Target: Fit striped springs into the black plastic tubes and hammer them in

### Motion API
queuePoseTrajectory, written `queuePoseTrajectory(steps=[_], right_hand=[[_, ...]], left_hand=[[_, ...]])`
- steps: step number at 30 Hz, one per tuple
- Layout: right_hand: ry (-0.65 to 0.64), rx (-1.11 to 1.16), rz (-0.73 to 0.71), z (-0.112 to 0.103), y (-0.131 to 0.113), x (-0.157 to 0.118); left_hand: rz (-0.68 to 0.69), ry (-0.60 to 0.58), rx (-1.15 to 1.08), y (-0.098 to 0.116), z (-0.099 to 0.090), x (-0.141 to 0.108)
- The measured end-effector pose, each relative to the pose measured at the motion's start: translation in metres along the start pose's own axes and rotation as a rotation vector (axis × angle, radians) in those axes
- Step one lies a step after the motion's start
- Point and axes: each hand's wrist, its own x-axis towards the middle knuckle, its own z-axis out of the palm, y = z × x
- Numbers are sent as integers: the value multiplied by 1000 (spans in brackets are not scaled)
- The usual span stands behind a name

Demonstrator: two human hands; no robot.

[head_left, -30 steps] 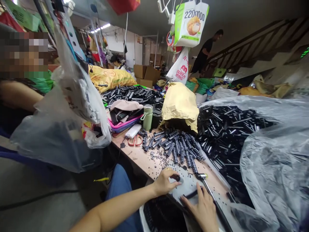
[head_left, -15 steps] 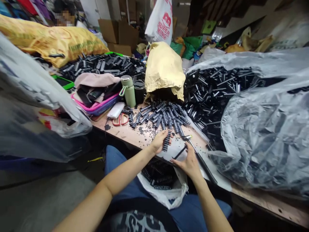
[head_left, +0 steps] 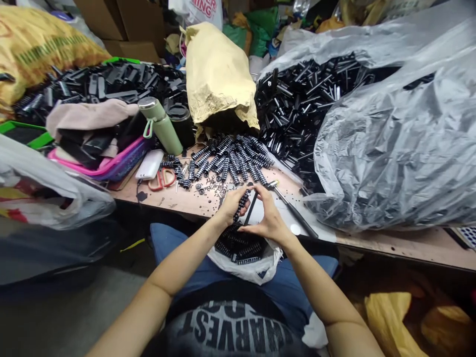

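Note:
My left hand [head_left: 229,204] is closed around a black ribbed cylinder [head_left: 241,205] with rows of pale dots. Close beside it, my right hand [head_left: 270,218] spans a thin black strip [head_left: 251,207] between thumb and forefinger, its upper end near the left fingers. Whether strip and cylinder touch, I cannot tell. Below both hands, a white sack [head_left: 256,273] in my lap contains several similar dark cylinders. On the table beyond lies a heap of dotted cylinders [head_left: 230,161], spilling from the mouth of a tan paper bag [head_left: 219,74]. A hammer [head_left: 297,214] lies to the right of my right hand.
Red-handled scissors [head_left: 162,180], a white box-shaped device [head_left: 149,164], a green flask [head_left: 165,130] and a black cup [head_left: 181,124] stand or lie at left. A pink basket [head_left: 89,172] is farther left. Clear plastic sheeting [head_left: 390,163] and black tubes [head_left: 293,109] fill the right.
My hands have come together, the right one bringing the black strip up beside the cylinder in the left. The camera view has tilted down and turned right.

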Motion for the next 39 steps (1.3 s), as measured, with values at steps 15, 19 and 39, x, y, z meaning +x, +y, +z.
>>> queuePoseTrajectory(steps=[15,19,39], right_hand=[[-2,2,29,2,3,-6],[-9,8,17,3,3,-5],[-39,157,215,15,13,-11]], left_hand=[[-37,32,25,-6,7,1],[-9,97,-11,-3,11,3],[-157,82,96,-3,23,6]])
